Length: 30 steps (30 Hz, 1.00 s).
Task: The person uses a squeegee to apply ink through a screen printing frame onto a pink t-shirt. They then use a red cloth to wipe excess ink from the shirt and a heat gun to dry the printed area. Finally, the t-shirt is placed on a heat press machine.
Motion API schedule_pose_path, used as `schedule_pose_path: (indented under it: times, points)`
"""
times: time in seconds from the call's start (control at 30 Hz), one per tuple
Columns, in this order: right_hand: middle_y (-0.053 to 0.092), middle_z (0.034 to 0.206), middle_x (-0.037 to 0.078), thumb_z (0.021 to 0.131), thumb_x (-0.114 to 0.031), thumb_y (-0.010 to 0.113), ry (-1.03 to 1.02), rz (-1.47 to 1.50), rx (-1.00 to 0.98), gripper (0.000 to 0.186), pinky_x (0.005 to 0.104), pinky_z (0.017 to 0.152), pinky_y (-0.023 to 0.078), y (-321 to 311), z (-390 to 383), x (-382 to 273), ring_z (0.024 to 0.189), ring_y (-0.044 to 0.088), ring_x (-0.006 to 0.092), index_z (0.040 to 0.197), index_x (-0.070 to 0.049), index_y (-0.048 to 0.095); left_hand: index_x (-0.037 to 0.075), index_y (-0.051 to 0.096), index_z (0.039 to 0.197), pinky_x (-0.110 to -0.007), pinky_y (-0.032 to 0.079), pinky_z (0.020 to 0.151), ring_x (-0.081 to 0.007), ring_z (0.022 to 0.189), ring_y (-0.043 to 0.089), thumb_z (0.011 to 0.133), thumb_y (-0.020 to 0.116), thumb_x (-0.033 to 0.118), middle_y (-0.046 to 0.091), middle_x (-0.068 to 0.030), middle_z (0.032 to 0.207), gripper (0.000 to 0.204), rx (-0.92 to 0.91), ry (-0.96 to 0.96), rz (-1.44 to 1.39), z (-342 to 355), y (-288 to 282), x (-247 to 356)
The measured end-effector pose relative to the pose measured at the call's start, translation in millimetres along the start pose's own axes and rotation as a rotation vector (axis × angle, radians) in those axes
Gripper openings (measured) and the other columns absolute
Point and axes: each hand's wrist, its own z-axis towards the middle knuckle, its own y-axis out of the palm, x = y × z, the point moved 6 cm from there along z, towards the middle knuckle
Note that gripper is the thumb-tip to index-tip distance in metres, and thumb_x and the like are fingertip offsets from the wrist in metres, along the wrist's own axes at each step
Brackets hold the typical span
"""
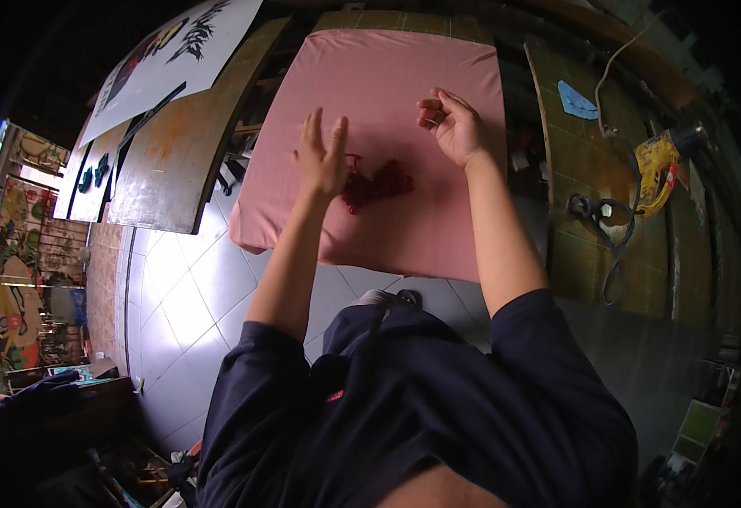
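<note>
A pink cloth [404, 245] is stretched over a board or table in front of me. On its middle lies a small tangled heap of dark red cord or yarn [383, 183]. My left hand [323, 162] is open beside the left end of this heap, its fingers spread and nothing seen in them; it partly covers the heap's edge. Farther right and higher, my right hand [455, 129] hovers over the cloth with curled fingers. Whether something thin is pinched in it is too small to make out.
A worn wooden board [171, 165] at left bears a white printed sheet [180, 59] and dark green items [94, 173]. At right, another board [586, 161] holds a yellow power tool [657, 165], its dark cable [612, 241] and a light blue piece [577, 100]. Grey floor tiles [193, 296] lie below.
</note>
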Motion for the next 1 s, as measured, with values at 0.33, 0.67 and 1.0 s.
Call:
schedule_pose_path:
  times: [0.33, 0.67, 1.0]
  points:
    - [0.061, 0.08, 0.013, 0.085, -0.016, 0.052, -0.012, 0.002, 0.043, 0.015, 0.035, 0.069, 0.045, 3.3, 0.4, -2.4, 0.069, 0.058, 0.0199, 0.094, -0.004, 0.051, 0.002, 0.063, 0.085, -0.036, 0.046, 0.073, -0.0268, 0.077, 0.06, 0.071, 0.068, 0.026, 0.063, -0.0133, 0.082, 0.028, -0.353, 0.286, 0.464, -38.9, -41.3, 21.9]
    - [0.06, 0.085, 0.013, 0.084, -0.016, 0.054, 0.003, 0.043, 0.049, 0.014, 0.0352, 0.075, 0.044, -4.4, 1.1, -1.0, 0.075, 0.056, 0.0186, 0.093, -0.006, 0.054, -0.002, 0.058, 0.086, -0.023, 0.047, 0.067, -0.011, 0.076, 0.061, 0.078, 0.062, -0.001, 0.062, -0.0061, 0.079, 0.008, -0.226, 0.187, -0.273, -20.8, -70.0, 117.8]
    - [0.061, 0.086, 0.012, 0.085, -0.018, 0.054, 0.001, 0.057, 0.047, 0.014, 0.0349, 0.076, 0.044, -3.6, -0.5, -0.4, 0.076, 0.057, 0.0182, 0.092, -0.006, 0.054, -0.001, 0.06, 0.087, -0.026, 0.047, 0.071, -0.015, 0.076, 0.062, 0.077, 0.062, 0.001, 0.064, -0.0086, 0.082, 0.01, -0.116, 0.334, 0.06, -18.2, -80.1, 97.9]
